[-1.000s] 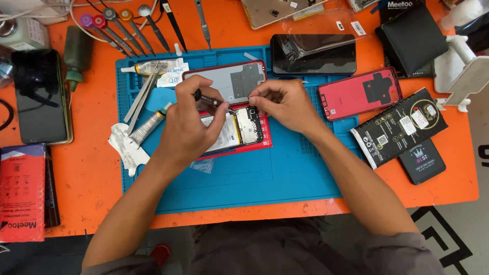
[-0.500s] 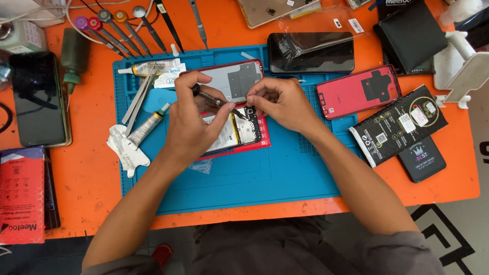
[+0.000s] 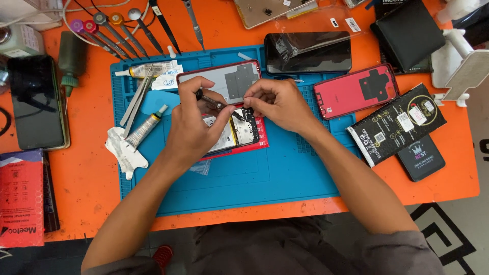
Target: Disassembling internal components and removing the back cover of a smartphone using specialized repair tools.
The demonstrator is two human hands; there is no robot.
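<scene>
While resting on blue mat (image 3: 265, 178): opened red phone (image 3: 239, 133) under both hands.
Left hand (image 3: 196, 130): grip closed on dark tweezers (image 3: 216, 104), tip at phone's top edge. Right hand (image 3: 280, 104): fingertips pinched narrow at same spot; held part too small to tell. Further right, on orange desk (image 3: 86, 173): red back cover (image 3: 356, 90).

Two hands (image 3: 196, 127), four screwdrivers (image 3: 109, 31)

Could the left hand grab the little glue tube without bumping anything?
Probably yes. The left hand is busy holding a thin tool over the opened phone, but the glue tube lies uncovered on the blue mat just beside it, with nothing between them.
</scene>
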